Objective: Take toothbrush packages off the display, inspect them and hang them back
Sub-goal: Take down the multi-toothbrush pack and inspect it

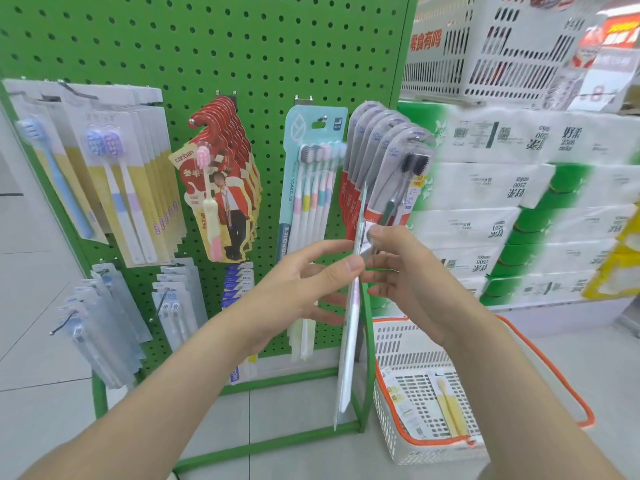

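A long, flat toothbrush package (349, 341) hangs edge-on between my hands, in front of the green pegboard display (207, 57). My left hand (311, 282) pinches its near face with thumb and fingers at about the middle. From the other side my right hand (398, 268) grips the same package, fingers curled against its upper part. Behind my hands hang a row of grey-and-red packs with black brush heads (384, 161) and a teal multi-brush pack (311, 174).
Red card packs (225, 174) and pale yellow packs (131, 161) hang further left, clear packs (100, 323) lower down. A white basket with an orange rim (433, 441) holding a yellow toothbrush pack sits on the floor at right. Stacked tissue packs (519, 202) fill the right shelf.
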